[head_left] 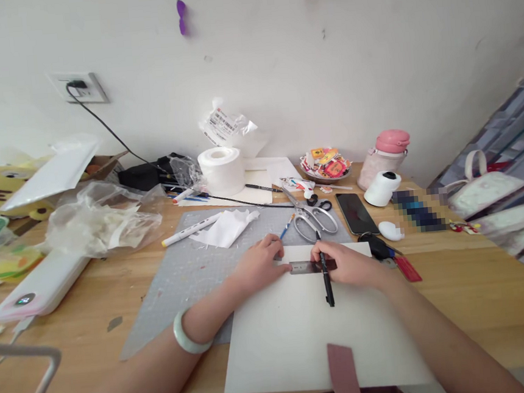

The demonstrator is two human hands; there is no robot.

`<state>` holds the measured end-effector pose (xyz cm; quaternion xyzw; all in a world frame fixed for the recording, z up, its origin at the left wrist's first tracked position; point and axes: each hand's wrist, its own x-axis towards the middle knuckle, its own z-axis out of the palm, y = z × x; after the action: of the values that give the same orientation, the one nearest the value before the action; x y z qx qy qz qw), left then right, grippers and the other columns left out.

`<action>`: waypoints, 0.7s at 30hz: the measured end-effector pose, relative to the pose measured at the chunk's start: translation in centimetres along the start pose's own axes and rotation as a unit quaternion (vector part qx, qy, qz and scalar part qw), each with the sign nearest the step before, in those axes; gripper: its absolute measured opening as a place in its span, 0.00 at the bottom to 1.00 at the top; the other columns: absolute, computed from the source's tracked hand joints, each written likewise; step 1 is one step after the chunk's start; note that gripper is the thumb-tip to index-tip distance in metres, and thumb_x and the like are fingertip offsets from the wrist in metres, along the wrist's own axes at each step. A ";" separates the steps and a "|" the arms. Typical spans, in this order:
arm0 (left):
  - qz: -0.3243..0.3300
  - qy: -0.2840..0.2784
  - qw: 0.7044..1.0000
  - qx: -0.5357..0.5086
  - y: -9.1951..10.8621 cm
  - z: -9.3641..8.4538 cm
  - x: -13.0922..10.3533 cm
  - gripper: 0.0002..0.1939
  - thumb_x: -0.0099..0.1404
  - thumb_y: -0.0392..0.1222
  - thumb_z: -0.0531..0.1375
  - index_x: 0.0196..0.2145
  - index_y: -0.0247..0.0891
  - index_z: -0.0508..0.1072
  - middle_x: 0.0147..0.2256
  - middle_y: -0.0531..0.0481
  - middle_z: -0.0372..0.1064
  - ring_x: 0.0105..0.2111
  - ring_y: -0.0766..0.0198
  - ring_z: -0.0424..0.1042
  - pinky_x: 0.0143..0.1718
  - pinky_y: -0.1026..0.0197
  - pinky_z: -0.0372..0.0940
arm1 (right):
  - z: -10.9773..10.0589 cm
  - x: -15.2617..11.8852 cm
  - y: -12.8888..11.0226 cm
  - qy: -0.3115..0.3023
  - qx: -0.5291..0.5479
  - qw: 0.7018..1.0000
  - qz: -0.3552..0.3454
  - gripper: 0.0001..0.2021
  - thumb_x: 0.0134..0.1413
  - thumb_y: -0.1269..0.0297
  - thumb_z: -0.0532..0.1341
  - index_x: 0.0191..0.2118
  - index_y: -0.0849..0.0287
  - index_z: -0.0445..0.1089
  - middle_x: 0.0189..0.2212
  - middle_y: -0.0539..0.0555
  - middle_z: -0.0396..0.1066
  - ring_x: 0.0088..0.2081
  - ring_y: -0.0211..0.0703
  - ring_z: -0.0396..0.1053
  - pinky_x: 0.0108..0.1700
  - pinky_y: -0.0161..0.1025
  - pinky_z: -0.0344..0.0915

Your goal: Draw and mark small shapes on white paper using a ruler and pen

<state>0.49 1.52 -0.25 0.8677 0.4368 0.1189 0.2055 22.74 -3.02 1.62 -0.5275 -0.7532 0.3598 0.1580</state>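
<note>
A large white sheet of paper (275,342) lies partly over a grey cutting mat (173,290). On its upper part rests a short metal ruler (301,267). My left hand (262,262) lies at the sheet's upper left, thumb tip at the ruler's left end, fingers apart from the thumb. My right hand (348,263) is closed round a black pen (327,282), over the ruler's right part, which it hides in part. Just beyond the sheet lie large scissors (308,223) with metal handles and a thin blue brush-like stick (287,226).
Behind the mat stand a white tissue roll (221,170), a bowl of stickers (326,165) and a pink bottle (384,155). A phone (356,212) and thread spool (382,188) lie right. Left are a white power bank (41,289), plastic bags (103,219) and a marker (191,229).
</note>
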 end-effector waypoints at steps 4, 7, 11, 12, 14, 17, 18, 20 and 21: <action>0.003 -0.002 1.000 0.005 0.0 0.0 0.0 0.09 0.56 0.47 0.58 0.32 0.41 0.65 0.47 0.51 0.61 0.40 0.59 0.68 0.43 0.58 0.63 | 0.1 -0.1 -0.1 0.001 -0.006 1.000 0.001 0.09 0.42 0.72 0.56 0.34 0.56 0.63 0.32 0.50 0.66 0.32 0.39 0.63 0.35 0.36 0.60; 0.001 -0.003 1.000 0.009 0.0 -0.1 0.0 0.09 0.56 0.47 0.58 0.32 0.41 0.65 0.47 0.51 0.61 0.40 0.59 0.68 0.43 0.57 0.63 | 0.1 -0.1 -0.2 0.001 -0.011 1.000 0.006 0.09 0.43 0.72 0.55 0.34 0.56 0.62 0.32 0.50 0.65 0.32 0.39 0.63 0.35 0.36 0.60; -0.006 -0.006 1.000 0.008 0.2 -0.2 0.0 0.09 0.56 0.47 0.58 0.32 0.41 0.65 0.48 0.51 0.61 0.41 0.58 0.68 0.43 0.57 0.64 | 0.2 -0.1 -0.2 0.000 -0.015 1.000 -0.001 0.09 0.43 0.73 0.55 0.34 0.56 0.62 0.33 0.51 0.65 0.33 0.39 0.63 0.36 0.37 0.61; -0.007 -0.007 1.000 0.007 0.2 -0.2 0.0 0.09 0.56 0.47 0.58 0.32 0.41 0.65 0.48 0.51 0.61 0.41 0.59 0.68 0.43 0.57 0.64 | 0.2 -0.1 -0.1 0.000 -0.017 1.000 -0.002 0.09 0.43 0.73 0.55 0.34 0.56 0.62 0.33 0.51 0.65 0.34 0.39 0.63 0.37 0.37 0.61; -0.009 -0.008 1.000 0.009 0.3 -0.3 0.0 0.09 0.57 0.47 0.58 0.32 0.41 0.65 0.48 0.51 0.61 0.41 0.59 0.68 0.43 0.58 0.63 | 0.2 0.0 0.0 0.002 -0.021 1.000 -0.001 0.09 0.43 0.72 0.55 0.34 0.56 0.63 0.34 0.51 0.65 0.34 0.40 0.63 0.37 0.37 0.61; -0.003 -0.005 1.000 0.014 0.2 -0.2 -0.1 0.09 0.57 0.47 0.58 0.32 0.41 0.65 0.47 0.51 0.61 0.41 0.60 0.69 0.43 0.58 0.64 | 0.3 -0.1 0.0 0.007 -0.022 1.000 0.000 0.10 0.42 0.72 0.55 0.34 0.56 0.63 0.34 0.51 0.65 0.34 0.40 0.63 0.37 0.37 0.60; 0.003 -0.002 1.000 0.017 0.2 -0.2 -0.1 0.09 0.57 0.47 0.57 0.32 0.41 0.65 0.47 0.51 0.61 0.41 0.60 0.68 0.43 0.58 0.63 | 0.3 -0.1 0.0 0.006 -0.020 1.000 0.001 0.10 0.42 0.73 0.55 0.34 0.56 0.62 0.33 0.51 0.65 0.33 0.39 0.63 0.37 0.37 0.60; 0.023 0.005 0.999 0.029 0.0 0.0 -0.2 0.09 0.57 0.47 0.57 0.33 0.41 0.64 0.47 0.50 0.61 0.41 0.59 0.68 0.43 0.58 0.63 | 0.3 -0.1 0.0 0.003 -0.015 1.000 0.003 0.10 0.42 0.73 0.55 0.34 0.56 0.62 0.32 0.50 0.65 0.32 0.39 0.63 0.36 0.37 0.60; 0.034 0.010 0.999 0.041 0.0 0.2 -0.2 0.09 0.58 0.47 0.57 0.33 0.41 0.64 0.46 0.50 0.62 0.41 0.59 0.68 0.43 0.58 0.63 | 0.3 -0.1 0.0 0.002 -0.014 1.000 0.003 0.09 0.42 0.72 0.55 0.34 0.56 0.62 0.32 0.50 0.64 0.32 0.38 0.63 0.35 0.36 0.60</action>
<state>0.44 1.32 -0.39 0.8882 0.4139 0.1162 0.1619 22.62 -3.20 1.40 -0.5329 -0.7560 0.3488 0.1509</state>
